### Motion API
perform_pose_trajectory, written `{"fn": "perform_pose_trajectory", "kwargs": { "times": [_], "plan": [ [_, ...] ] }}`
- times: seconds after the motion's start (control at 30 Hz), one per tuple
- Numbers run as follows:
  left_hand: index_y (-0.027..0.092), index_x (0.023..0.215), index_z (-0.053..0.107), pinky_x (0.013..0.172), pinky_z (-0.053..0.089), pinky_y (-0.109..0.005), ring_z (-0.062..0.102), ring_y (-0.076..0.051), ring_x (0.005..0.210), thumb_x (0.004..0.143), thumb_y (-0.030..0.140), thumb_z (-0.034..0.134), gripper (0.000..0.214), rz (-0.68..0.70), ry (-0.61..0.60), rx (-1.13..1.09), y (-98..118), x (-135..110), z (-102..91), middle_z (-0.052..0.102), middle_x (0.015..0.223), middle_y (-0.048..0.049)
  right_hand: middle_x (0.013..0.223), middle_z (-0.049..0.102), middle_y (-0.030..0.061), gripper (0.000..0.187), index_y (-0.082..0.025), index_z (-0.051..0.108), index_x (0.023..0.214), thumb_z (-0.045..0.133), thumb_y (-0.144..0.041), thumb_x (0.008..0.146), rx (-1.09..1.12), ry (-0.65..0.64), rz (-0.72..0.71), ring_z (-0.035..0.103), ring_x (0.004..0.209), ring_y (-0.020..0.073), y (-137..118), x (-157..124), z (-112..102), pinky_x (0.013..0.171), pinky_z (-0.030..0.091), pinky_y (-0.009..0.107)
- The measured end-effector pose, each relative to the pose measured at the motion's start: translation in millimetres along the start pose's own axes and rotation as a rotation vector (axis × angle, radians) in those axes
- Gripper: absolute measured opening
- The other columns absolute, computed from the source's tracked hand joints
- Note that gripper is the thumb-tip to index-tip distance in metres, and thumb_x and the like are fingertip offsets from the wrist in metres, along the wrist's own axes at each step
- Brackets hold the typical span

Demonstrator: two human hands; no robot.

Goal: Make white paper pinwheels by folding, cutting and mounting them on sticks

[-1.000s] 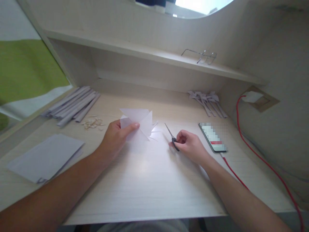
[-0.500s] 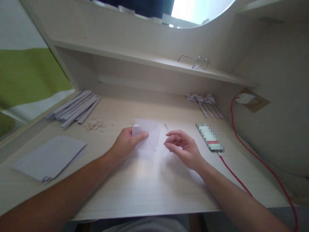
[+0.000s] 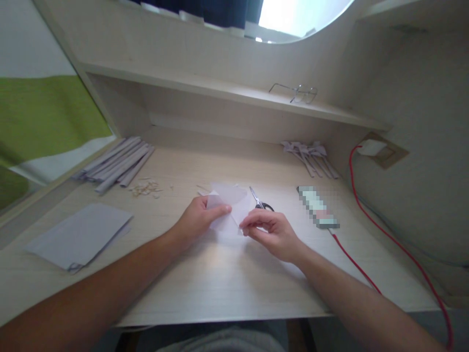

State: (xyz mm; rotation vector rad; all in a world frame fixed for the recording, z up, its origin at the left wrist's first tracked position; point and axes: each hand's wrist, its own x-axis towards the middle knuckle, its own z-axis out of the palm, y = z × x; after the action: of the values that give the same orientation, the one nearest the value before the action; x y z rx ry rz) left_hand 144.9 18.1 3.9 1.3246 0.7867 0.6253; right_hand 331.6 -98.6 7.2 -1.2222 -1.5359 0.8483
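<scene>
A folded piece of white paper [image 3: 230, 205] sits low over the middle of the desk [image 3: 220, 274]. My left hand [image 3: 200, 220] pinches its left side between thumb and fingers. My right hand [image 3: 271, 232] pinches the paper's lower right edge with thumb and forefinger. A small pair of scissors [image 3: 261, 201] with black handles lies on the desk just behind my right hand, with nothing holding it.
A phone [image 3: 317, 208] on a red cable [image 3: 370, 205] lies to the right. Rolled paper tubes [image 3: 117, 164] and small scraps [image 3: 146, 188] are at the back left, folded paper pieces [image 3: 311, 156] at the back right. A paper stack [image 3: 80, 237] lies front left. Glasses [image 3: 295, 93] rest on the shelf.
My right hand has let go of the scissors, which now lie on the desk, and has moved left onto the paper. The paper has come down closer to the desk.
</scene>
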Motion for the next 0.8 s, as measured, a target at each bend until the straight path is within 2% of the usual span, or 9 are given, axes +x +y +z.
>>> {"fn": "perform_pose_trajectory", "kwargs": {
  "times": [0.2, 0.33, 0.43, 0.5, 0.57, 0.6, 0.7, 0.8],
  "plan": [
    [0.014, 0.076, 0.072, 0.058, 0.045, -0.025, 0.061, -0.015, 0.060, 0.065, 0.039, 0.078, 0.028, 0.027, 0.035, -0.050, 1, -1, 1.5, 0.071, 0.070, -0.0025, 0.090, 0.072, 0.0045, 0.010, -0.020, 0.074, 0.087, 0.067, -0.015, 0.090, -0.085, -0.081, -0.019, 0.066, 0.083, 0.0167, -5, 1, -9, 0.076, 0.051, 0.029],
    [0.013, 0.078, 0.073, 0.057, 0.046, -0.025, 0.062, -0.015, 0.059, 0.065, 0.037, 0.079, 0.028, 0.059, 0.059, -0.054, -3, 2, 1.2, 0.072, 0.070, -0.0033, 0.090, 0.075, 0.0050, 0.009, -0.021, 0.076, 0.089, 0.068, -0.018, 0.090, -0.147, -0.078, -0.009, 0.069, 0.084, 0.0182, -2, 0, -14, 0.078, 0.052, 0.031],
    [0.013, 0.074, 0.073, 0.054, 0.044, -0.025, 0.060, -0.015, 0.055, 0.065, 0.038, 0.079, 0.028, 0.100, 0.079, -0.046, -2, 4, -1.1, 0.071, 0.067, -0.0035, 0.087, 0.076, 0.0055, 0.007, -0.021, 0.077, 0.088, 0.070, -0.022, 0.088, -0.135, -0.003, 0.060, 0.070, 0.079, 0.0189, 7, 1, -17, 0.074, 0.053, 0.031],
    [0.012, 0.072, 0.073, 0.053, 0.044, -0.024, 0.061, -0.015, 0.056, 0.065, 0.038, 0.079, 0.027, 0.149, 0.123, -0.046, 1, 7, -5.0, 0.071, 0.068, -0.0038, 0.083, 0.076, 0.0053, 0.007, -0.020, 0.076, 0.087, 0.072, -0.025, 0.085, -0.118, 0.110, 0.119, 0.069, 0.072, 0.0180, 16, 4, -20, 0.067, 0.053, 0.029],
    [0.012, 0.072, 0.074, 0.054, 0.045, -0.025, 0.061, -0.016, 0.057, 0.065, 0.038, 0.079, 0.027, 0.208, 0.195, -0.048, 8, 10, -12.5, 0.072, 0.069, -0.0039, 0.080, 0.075, 0.0049, 0.010, -0.019, 0.074, 0.088, 0.071, -0.028, 0.085, -0.173, 0.206, 0.140, 0.067, 0.067, 0.0173, 24, 10, -21, 0.062, 0.051, 0.028],
    [0.012, 0.073, 0.074, 0.054, 0.045, -0.025, 0.062, -0.016, 0.058, 0.065, 0.037, 0.079, 0.026, 0.236, 0.238, -0.049, 13, 12, -18.0, 0.072, 0.069, -0.0039, 0.080, 0.075, 0.0049, 0.012, -0.019, 0.074, 0.090, 0.070, -0.029, 0.085, -0.220, 0.213, 0.136, 0.066, 0.067, 0.0172, 26, 15, -20, 0.061, 0.050, 0.028],
    [0.012, 0.072, 0.074, 0.056, 0.045, -0.024, 0.062, -0.016, 0.061, 0.064, 0.035, 0.081, 0.026, 0.323, 0.392, -0.053, 28, 19, -42.1, 0.072, 0.070, -0.0031, 0.083, 0.077, 0.0054, 0.016, -0.018, 0.075, 0.092, 0.066, -0.030, 0.088, -0.391, 0.125, 0.072, 0.068, 0.071, 0.0181, 24, 44, -8, 0.064, 0.051, 0.028],
    [0.013, 0.080, 0.074, 0.062, 0.047, -0.024, 0.062, -0.015, 0.067, 0.067, 0.037, 0.081, 0.028, 0.421, 0.562, -0.081, 40, 23, -72.0, 0.073, 0.077, -0.0021, 0.088, 0.079, 0.0066, 0.018, -0.018, 0.077, 0.096, 0.062, -0.026, 0.091, -0.584, 0.001, 0.055, 0.070, 0.076, 0.0188, 14, 92, 21, 0.068, 0.051, 0.027]
  ]
}}
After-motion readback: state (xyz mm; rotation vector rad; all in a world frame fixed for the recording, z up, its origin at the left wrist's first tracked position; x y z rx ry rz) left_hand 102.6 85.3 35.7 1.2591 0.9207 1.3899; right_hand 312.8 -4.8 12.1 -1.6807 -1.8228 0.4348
